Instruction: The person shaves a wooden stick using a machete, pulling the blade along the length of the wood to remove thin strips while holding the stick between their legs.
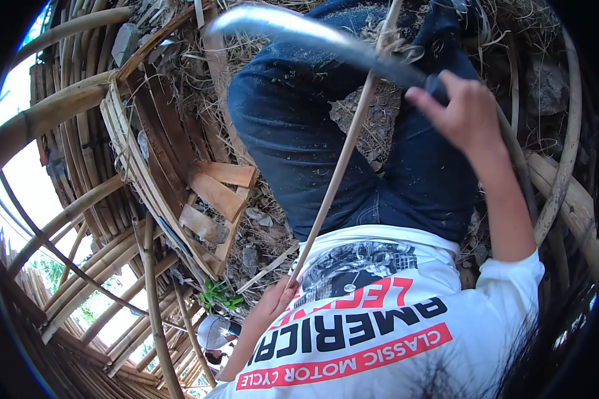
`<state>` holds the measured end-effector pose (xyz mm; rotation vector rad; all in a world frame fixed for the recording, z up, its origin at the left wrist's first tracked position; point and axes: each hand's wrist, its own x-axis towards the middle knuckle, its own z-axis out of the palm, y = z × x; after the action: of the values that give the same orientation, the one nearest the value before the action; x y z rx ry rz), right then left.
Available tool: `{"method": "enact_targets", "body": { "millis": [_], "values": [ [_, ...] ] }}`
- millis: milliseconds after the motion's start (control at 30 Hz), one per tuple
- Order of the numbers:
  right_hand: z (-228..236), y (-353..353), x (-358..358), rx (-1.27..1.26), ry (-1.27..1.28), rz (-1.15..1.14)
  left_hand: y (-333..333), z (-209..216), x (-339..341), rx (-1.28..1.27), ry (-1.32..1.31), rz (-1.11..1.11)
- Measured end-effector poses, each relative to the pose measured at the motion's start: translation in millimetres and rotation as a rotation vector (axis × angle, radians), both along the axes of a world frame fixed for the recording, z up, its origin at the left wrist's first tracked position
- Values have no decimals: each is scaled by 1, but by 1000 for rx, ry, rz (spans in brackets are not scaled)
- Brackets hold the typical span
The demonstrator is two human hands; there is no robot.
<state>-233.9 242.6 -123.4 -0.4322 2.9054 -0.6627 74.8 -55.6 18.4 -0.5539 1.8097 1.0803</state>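
Pale strip (346, 149) of what looks like bamboo slants across the head-camera view, from the waist of a seated worker in a white shirt (373, 233) up between the legs of dark jeans (286, 139) and out past the upper edge. The left hand (273, 302) pinches its lower end near the shirt, while the right hand (469, 113) is wrapped around the dark handle of a curved knife (313, 34), thumb laid toward the blade. The blade crosses the strip near its upper part, though blur makes it impossible to tell whether the edge is biting. Pale shavings (239, 48) litter the ground beyond the knee; at left lie wooden offcuts (223, 193) beside a bundle of long slats (130, 149), with another person in white (213, 332) farther off. The step in hand appears to be paring the strip smooth or thin; the next move would seem to call for a firm left pinch and a shallow, even blade angle, with the stroke kept clear of thigh and fingers
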Motion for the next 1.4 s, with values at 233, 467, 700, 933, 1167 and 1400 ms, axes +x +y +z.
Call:
{"method": "enact_targets", "body": {
  "millis": [233,467,700,933,1167,1400],
  "values": [
    [2,-5,8,-2,174,85,2,1,-2,-11,-19,-15],
    [-11,14,-13,59,237,35,3,1,-5,-94,-25,-88],
    [3,-4,11,-29,274,198,8,3,-14,-42,0,-8],
    [-8,17,-12,67,276,33,9,-4,-18,-41,114,-7],
    [-11,17,-14,104,330,112,8,3,-13,-16,-16,13],
    [-2,28,-10,-43,182,39,15,5,-27,-19,-1,48]
  ]
}}
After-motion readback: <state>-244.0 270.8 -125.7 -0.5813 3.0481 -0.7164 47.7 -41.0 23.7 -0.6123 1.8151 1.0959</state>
